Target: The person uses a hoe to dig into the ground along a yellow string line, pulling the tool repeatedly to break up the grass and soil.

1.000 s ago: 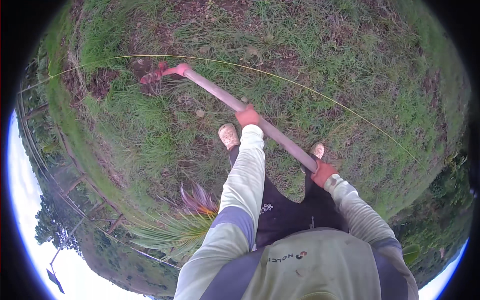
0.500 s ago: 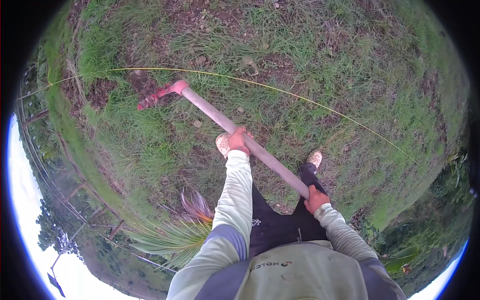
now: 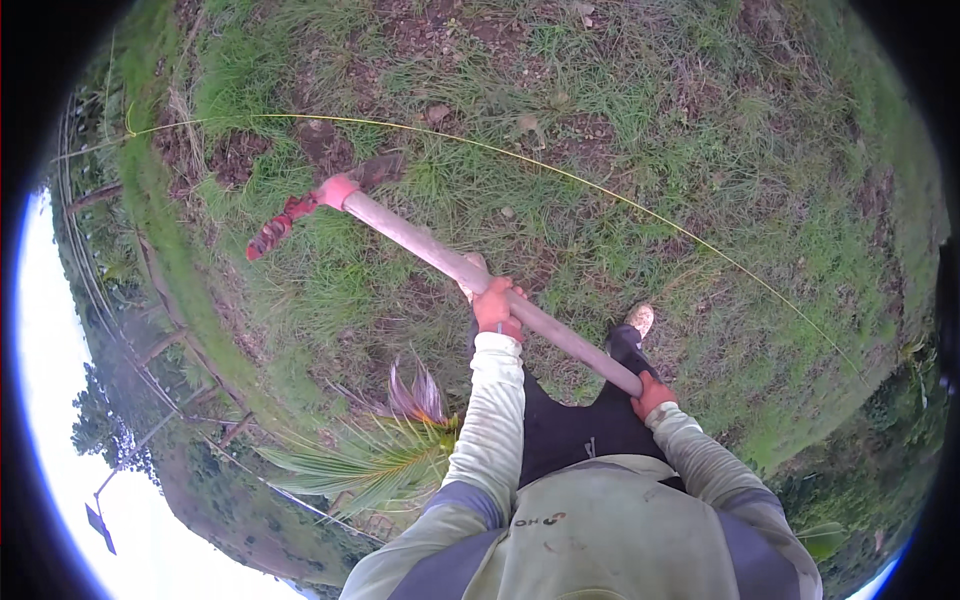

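Note:
A mattock [image 3: 430, 248] with a pale wooden handle and a red head slants across in front of me, head to the upper left. Its soil-caked, narrow end [image 3: 275, 230] points left; a wider dark blade shows on the other side of the head. My left hand [image 3: 497, 308] is wrapped round the middle of the handle. My right hand [image 3: 652, 394] grips the handle's near end, by my right thigh. The mattock's head appears above the grass, beside a patch of dug brown soil [image 3: 325, 145]; its exact height I cannot tell.
A thin yellow string [image 3: 545, 170] runs across the ground beyond the mattock. My shoes [image 3: 640, 318] stand on grassy ground. A young palm [image 3: 385, 465] grows close by my left side. A rail fence [image 3: 160, 345] bends along the far left.
The mattock's head has come back toward me and leftward from the dug soil, and its far blade now shows. Both hands keep their grip. The whole view has shifted slightly.

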`<state>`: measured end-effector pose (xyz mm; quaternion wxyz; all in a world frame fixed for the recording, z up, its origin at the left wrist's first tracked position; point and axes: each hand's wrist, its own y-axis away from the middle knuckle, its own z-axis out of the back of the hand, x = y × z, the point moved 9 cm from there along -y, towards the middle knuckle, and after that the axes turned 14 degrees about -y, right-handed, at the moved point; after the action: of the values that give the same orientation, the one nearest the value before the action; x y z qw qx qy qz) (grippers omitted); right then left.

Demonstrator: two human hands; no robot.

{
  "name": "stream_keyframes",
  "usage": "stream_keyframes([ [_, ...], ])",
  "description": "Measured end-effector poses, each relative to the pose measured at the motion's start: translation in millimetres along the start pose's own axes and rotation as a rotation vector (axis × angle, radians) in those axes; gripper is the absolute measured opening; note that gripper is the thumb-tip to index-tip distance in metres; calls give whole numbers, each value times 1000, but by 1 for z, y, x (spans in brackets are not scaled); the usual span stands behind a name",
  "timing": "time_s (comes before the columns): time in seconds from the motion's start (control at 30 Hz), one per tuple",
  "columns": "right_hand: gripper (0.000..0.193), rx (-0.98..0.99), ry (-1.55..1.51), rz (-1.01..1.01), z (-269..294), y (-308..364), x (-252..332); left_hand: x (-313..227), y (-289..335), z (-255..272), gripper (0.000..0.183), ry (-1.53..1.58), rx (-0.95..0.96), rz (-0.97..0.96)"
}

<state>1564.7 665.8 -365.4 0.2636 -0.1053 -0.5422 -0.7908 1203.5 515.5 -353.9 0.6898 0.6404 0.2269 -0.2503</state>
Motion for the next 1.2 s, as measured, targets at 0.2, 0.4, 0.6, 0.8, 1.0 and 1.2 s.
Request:
stream_keyframes([
  [0.2, 32, -89, -201, 371, 50, -39, 138, -183, 95, 23, 22, 11, -102, -466],
  [0.4, 29, -154, -235, 630, 115, -101, 295, -347, 116, 28, 18, 43, -206, -892],
  [0.6, 33, -57, -39, 250, 113, -174, 175, -197, -63, -32, 33, 165, -293, -567],
  [0.8, 40, 73, -31, -6, 38, -30, 184, -64, -183, -11, 10, -227, 105, 70],
  [1.0, 44, 100, -19, 90, 52, 4, 248, -99, -186, 8, 9, -158, 146, 114],
  [1.2, 51, -64, 121, -53, 12, -32, 35, 48, -115, -13, 9, 84, 117, 52],
])
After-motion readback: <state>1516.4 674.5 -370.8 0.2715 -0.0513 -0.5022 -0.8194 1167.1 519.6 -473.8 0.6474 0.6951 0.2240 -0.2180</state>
